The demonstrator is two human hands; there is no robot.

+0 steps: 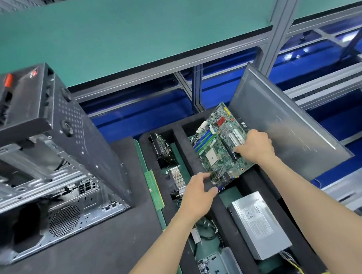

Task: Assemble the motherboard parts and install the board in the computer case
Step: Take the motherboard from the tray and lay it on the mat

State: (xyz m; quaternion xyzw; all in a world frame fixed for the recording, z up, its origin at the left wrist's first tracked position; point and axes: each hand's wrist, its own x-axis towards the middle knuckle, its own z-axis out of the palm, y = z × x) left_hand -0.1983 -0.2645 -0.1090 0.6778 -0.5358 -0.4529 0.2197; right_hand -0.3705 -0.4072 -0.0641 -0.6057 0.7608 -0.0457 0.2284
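1. Factory-line kind of room: teal-green shelf up top, grey aluminium framing, blue floor below, and a dark grey matted workbench [82,271] where everything sits.
2. The open black-and-silver metal computer case [48,168] lies on the bench's left side, cavity facing up and bare inside as far as I can see, so no board in it yet. A loose grey sheet-metal side panel [288,122] leans at the bench's far right edge.
3. Between them is a black foam parts tray [222,214]: boxy silver power supply [259,225] in the near right compartment, a finned aluminium heatsink [177,178] and a dark expansion card [162,147] in the left column, a thin green memory stick [154,189] along the tray's left edge.
4. The green rectangular motherboard [220,147] is over the tray's far right compartment, tilted, near end seemingly raised.
5. Left hand [197,192] pinches the board's near corner; right hand [256,145] grasps its right edge, fingers curled over it.
6. Long axis runs near-left to far-right, connector end pointing at me, blue slots at the far left.
7. Progress: very early, I'd say. CPU socket looks bare, heatsink and memory still in the tray, and the whole case install is left.
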